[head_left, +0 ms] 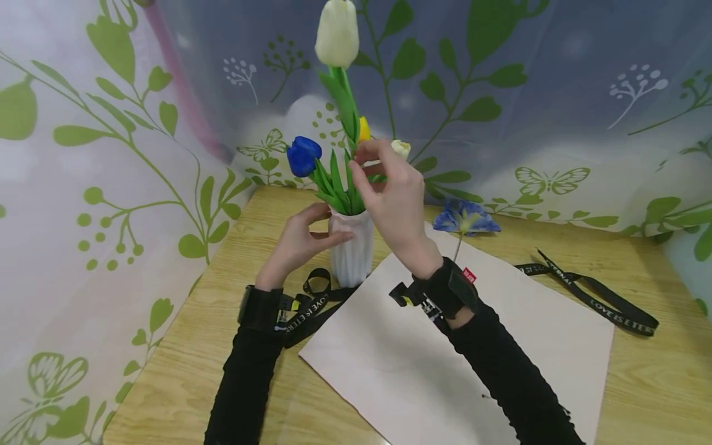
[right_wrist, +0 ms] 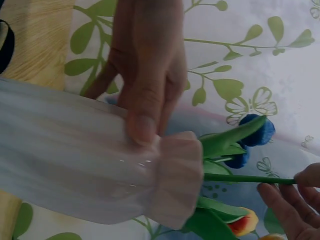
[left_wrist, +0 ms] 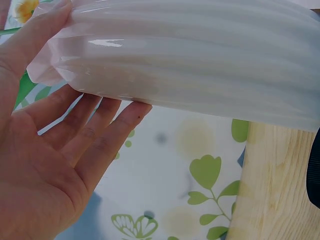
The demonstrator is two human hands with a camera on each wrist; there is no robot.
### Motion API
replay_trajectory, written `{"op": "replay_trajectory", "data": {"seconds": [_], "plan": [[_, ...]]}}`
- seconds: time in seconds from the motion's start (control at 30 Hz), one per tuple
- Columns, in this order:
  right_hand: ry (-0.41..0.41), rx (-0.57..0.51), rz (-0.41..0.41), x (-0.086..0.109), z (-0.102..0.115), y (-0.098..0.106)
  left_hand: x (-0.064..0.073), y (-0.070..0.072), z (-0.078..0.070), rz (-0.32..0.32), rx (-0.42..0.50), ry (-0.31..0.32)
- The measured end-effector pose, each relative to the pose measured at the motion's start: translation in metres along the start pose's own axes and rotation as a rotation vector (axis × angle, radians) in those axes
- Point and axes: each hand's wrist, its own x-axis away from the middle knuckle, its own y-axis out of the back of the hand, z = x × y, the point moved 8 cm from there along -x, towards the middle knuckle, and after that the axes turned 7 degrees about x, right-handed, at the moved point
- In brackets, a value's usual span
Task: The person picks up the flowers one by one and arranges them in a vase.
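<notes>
A white ribbed vase (head_left: 352, 256) with a ruffled rim stands upright on the table, and my left hand (head_left: 303, 240) holds it near the top between thumb and fingers. Above the rim, my right hand (head_left: 396, 201) pinches the green stem (right_wrist: 245, 178) of a tall white tulip (head_left: 337, 34), whose lower end is inside the vase. Other tulips share the vase: a blue tulip (head_left: 304, 156) on the left, a partly hidden yellow bloom (head_left: 364, 128), a smaller cream bloom (head_left: 401, 149) behind my right hand, and a red-yellow tulip (right_wrist: 245, 222) seen in the right wrist view.
A large pale sheet (head_left: 517, 346) lies on the wooden table (head_left: 183, 346). Near its far corner is a blue open flower (head_left: 467, 217) on a thin stem. Black lettered ribbon (head_left: 319, 309) lies by the vase base, more ribbon (head_left: 606, 300) at right. Leaf-printed cloth (head_left: 550, 136) hangs behind.
</notes>
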Motion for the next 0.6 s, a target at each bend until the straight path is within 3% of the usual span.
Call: {"op": "replay_trajectory", "data": {"seconds": [0.27, 0.47, 0.6], "plan": [[-0.126, 0.086, 0.151, 0.019, -0.013, -0.02, 0.0, 0.0, -0.002, -0.011, -0.012, -0.031], [-0.187, 0.111, 0.246, 0.027, -0.02, -0.029, 0.001, 0.0, 0.0, -0.013, -0.031, 0.009], [-0.201, 0.14, 0.261, 0.03, -0.024, -0.031, 0.0, 0.0, 0.001, -0.005, -0.029, 0.02]]}}
